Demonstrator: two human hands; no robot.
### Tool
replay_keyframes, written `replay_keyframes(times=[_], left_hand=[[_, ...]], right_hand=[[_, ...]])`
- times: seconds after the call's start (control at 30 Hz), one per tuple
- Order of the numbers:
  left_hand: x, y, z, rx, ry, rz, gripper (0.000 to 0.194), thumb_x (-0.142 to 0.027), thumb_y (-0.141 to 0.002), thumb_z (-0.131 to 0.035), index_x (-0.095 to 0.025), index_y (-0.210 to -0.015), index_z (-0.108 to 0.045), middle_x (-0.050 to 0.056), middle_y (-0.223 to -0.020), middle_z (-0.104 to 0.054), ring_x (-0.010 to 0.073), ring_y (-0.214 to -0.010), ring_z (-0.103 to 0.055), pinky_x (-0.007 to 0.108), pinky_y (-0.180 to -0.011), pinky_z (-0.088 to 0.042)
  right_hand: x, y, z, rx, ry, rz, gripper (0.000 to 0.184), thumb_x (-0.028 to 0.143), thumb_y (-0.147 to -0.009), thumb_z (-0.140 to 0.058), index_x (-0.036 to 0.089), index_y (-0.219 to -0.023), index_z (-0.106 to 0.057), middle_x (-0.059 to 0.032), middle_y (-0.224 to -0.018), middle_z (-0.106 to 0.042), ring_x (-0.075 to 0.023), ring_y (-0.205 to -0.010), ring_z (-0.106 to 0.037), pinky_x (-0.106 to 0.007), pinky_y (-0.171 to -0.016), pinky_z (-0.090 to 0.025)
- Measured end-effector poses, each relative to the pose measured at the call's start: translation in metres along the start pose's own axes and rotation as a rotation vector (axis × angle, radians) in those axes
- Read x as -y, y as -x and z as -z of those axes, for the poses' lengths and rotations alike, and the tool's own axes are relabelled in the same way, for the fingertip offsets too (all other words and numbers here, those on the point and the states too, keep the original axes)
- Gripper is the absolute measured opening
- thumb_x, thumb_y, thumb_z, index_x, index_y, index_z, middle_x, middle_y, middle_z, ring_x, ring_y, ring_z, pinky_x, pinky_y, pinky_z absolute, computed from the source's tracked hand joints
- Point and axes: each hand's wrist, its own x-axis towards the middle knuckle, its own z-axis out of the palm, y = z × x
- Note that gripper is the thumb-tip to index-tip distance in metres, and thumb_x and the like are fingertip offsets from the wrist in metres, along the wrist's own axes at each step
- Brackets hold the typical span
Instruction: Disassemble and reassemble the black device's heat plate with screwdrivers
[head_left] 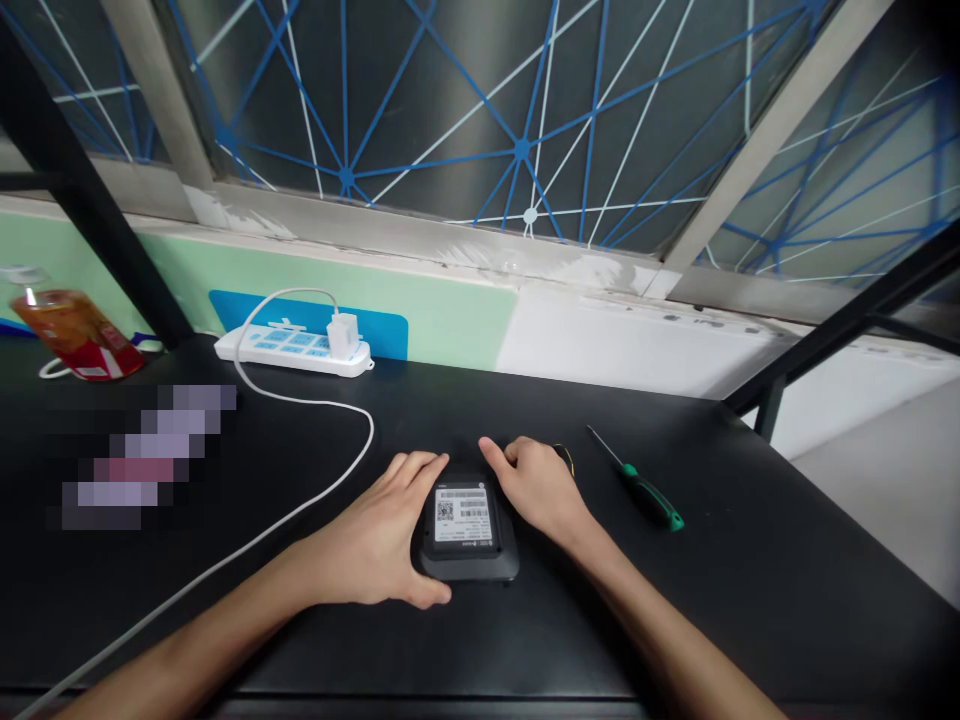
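Note:
A small black electronic device (472, 567) lies on the dark table, its white label with barcodes and a QR code facing up. My left hand (375, 530) grips it from the left, thumb at the near edge and fingertips at the far edge. By its right side is my right hand (541, 485), fingers curled in and thumb stretched toward the device's far edge. Whatever those curled fingers hold, if anything, is hidden. A thin yellow loop (568, 458) peeks out just beyond that hand. To the right lies a screwdriver (651, 497) with a green and black handle.
A white power strip (300, 352) stands against the wall with a white charger (343, 336) plugged in. Its white cable (300, 512) winds across the table at left. At far left are a drink bottle (75, 335) and a pixelated object (142, 460). Black frame posts (832, 335) slant nearby.

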Motion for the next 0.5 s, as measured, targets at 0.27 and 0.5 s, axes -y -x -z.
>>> replay_keyframes(times=[0.27,0.5], left_hand=[[0.004,-0.002,-0.002,-0.050,0.027,0.047,0.119,-0.036,-0.062,-0.084,-0.024,-0.162,-0.021,0.016,-0.160,-0.034,0.0432,-0.149,-0.036,0.060,-0.123,-0.038],[0.000,-0.002,-0.002,-0.028,0.026,0.072,0.120,-0.037,-0.061,-0.087,-0.020,-0.161,-0.022,0.016,-0.159,-0.034,0.0394,-0.149,-0.037,0.055,-0.126,-0.036]], right_hand=[[-0.008,0.005,-0.006,0.025,-0.108,0.048,0.054,0.063,-0.098,-0.043,0.022,-0.064,-0.053,-0.0057,-0.084,-0.067,-0.0189,-0.077,-0.063,-0.033,-0.076,-0.043],[-0.014,-0.001,-0.005,0.048,-0.226,0.046,0.054,0.059,-0.100,-0.041,0.022,-0.061,-0.046,-0.0037,-0.083,-0.059,-0.0170,-0.078,-0.060,-0.033,-0.079,-0.045]])
